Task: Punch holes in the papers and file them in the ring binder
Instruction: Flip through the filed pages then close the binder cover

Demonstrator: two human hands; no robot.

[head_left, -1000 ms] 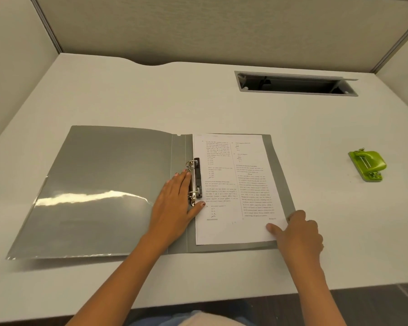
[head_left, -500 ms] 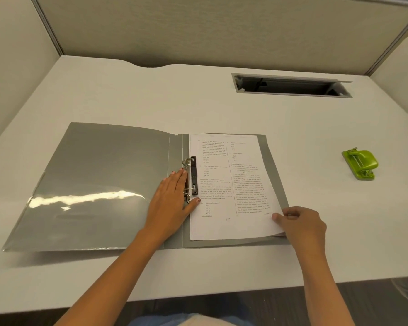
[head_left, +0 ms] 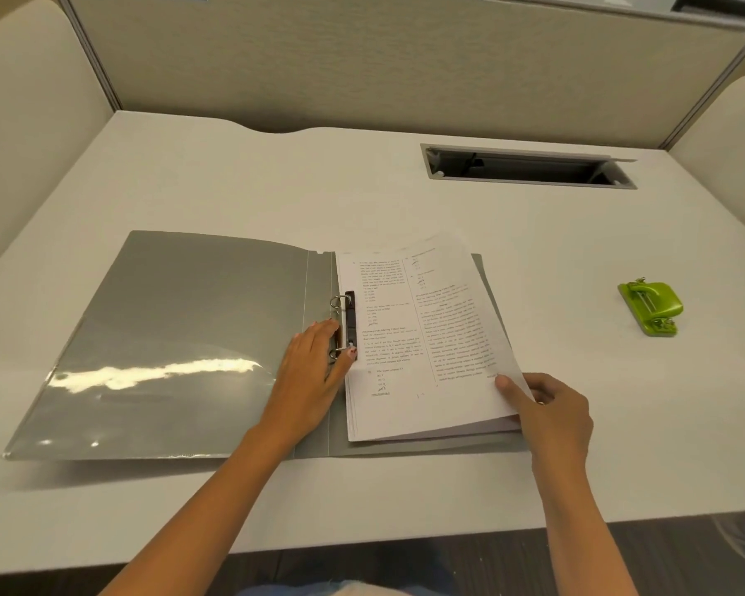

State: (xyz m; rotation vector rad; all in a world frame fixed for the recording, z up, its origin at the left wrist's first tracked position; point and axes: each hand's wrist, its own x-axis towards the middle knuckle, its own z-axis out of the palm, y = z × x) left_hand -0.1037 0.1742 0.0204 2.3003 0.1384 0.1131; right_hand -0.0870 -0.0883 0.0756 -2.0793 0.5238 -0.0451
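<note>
Papers [head_left: 422, 337] now lifted by right hand [head_left: 547, 406] (white desk [head_left: 233, 174], cubicle walls).

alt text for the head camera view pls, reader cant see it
A grey ring binder lies open on a white desk; the left hand rests by its metal rings while the right hand lifts the near right corner of the printed papers. A green hole punch sits apart, far right.
</note>
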